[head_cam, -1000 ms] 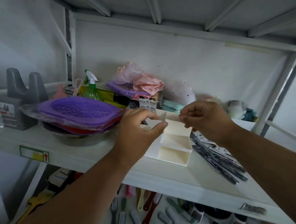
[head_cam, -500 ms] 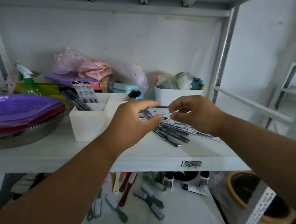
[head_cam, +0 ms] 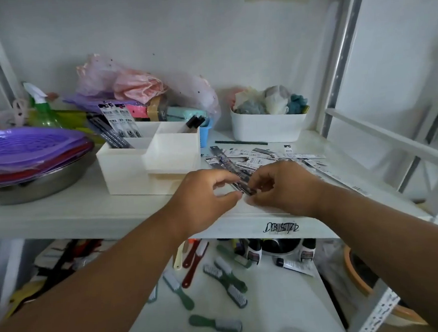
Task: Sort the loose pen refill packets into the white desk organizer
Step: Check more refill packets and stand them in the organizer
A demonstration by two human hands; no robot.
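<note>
Both our hands, left (head_cam: 204,192) and right (head_cam: 283,187), pinch one refill packet (head_cam: 235,173) just right of the white organizer (head_cam: 147,163). Its long side points up-left, toward the organizer.

White shelf (head_cam: 86,214), black scribble on front edge. On it, L to R: steel bowl (head_cam: 38,187) w/ purple trays stacked in it, white desk organizer (head_cam: 135,174), loose refill packets (head_cam: 264,157) spread flat, white bin (head_cam: 268,130) at back. Spray bottle (head_cam: 41,110) + bagged stuff (head_cam: 134,83) along the back wall.
</note>
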